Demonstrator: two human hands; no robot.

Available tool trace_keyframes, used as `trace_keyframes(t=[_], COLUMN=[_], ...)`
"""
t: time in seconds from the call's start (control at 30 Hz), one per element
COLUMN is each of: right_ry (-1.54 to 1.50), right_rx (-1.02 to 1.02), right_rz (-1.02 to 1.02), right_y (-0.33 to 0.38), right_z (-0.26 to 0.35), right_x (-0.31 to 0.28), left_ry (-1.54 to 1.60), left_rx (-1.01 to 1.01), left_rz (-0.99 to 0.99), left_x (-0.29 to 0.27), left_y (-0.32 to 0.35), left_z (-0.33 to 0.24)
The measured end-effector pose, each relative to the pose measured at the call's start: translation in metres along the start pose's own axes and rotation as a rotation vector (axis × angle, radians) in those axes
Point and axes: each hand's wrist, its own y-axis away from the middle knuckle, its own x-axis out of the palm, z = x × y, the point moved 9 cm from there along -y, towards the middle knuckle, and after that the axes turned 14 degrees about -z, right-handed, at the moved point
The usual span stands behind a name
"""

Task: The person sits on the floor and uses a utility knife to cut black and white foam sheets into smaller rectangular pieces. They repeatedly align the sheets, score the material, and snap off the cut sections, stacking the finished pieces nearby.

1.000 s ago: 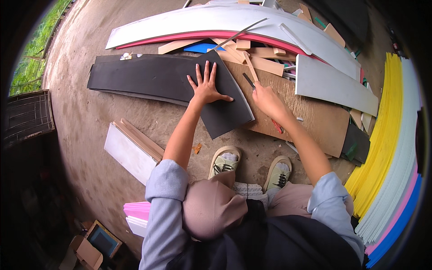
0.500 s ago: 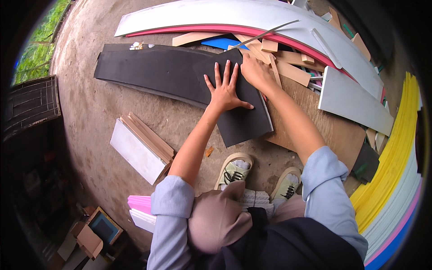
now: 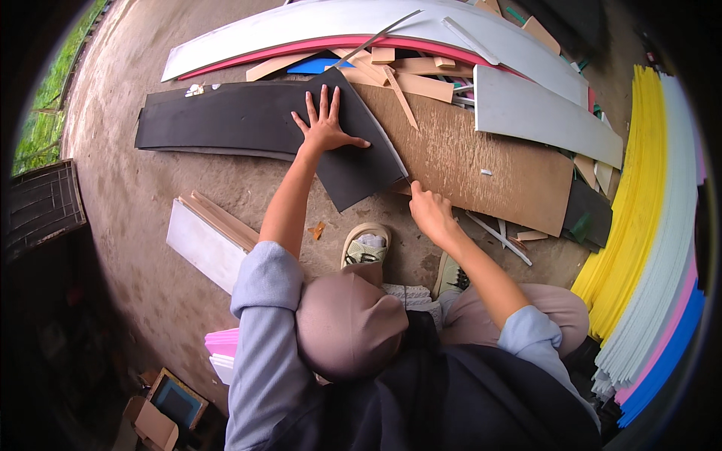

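Observation:
A black sheet [image 3: 226,113], apparently foam, lies on top of others across the floor and the edge of a brown board [image 3: 481,161]. My left hand [image 3: 327,135] presses flat on it with the fingers spread. Close to the sheet's near right corner, my right hand [image 3: 432,210] is closed in a fist. From it a thin tip points at the sheet's edge, like a cutter knife [image 3: 410,180] whose handle my fingers hide. A narrow grey strip [image 3: 383,34] sticks up beyond the sheet's far corner.
Behind lie long white sheets [image 3: 301,34] over a red one, with tan offcuts [image 3: 425,86] heaped around. A white panel [image 3: 534,105] rests on the board's far side. Yellow sheets [image 3: 628,218] are stacked at right, white-faced pieces [image 3: 203,240] at left. My shoes [image 3: 366,244] are near the black sheet.
My right hand has drawn back toward me along the sheet's right edge, from the far corner to the near one. The left hand stays spread on the sheet. The whole view has shifted.

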Motion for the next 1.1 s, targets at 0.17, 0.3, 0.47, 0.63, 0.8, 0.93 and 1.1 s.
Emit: trace_keyframes(t=[0.17,0.3,0.47,0.63,0.8,0.93,1.1], right_ry=[-0.005,-0.401,-0.660,-0.624,-0.894,-1.211,-1.054], right_rx=[0.003,0.278,0.247,0.181,0.367,0.444,0.306], right_rz=[-0.040,0.385,-0.155,-0.246,-0.091,0.105,-0.072], right_y=[0.025,0.014,-0.068,-0.132,-0.138,-0.150,-0.165], right_z=[-0.017,-0.028,-0.038,-0.021,0.002,0.009,0.010], right_x=[0.016,-0.006,-0.044,0.006,0.023,0.030,0.007], left_ry=[-0.006,0.004,0.165,0.274,0.272,0.297,0.278], left_rx=[0.033,0.044,0.049,-0.035,-0.222,-0.221,-0.242], left_rz=[-0.028,-0.075,-0.341,-0.493,-0.461,-0.451,-0.390], left_x=[0.002,0.003,-0.012,-0.027,-0.028,-0.035,-0.045], left_y=[0.000,0.005,0.009,0.009,0.011,0.006,0.005], left_z=[-0.004,0.012,0.007,-0.005,0.003,0.000,0.018])
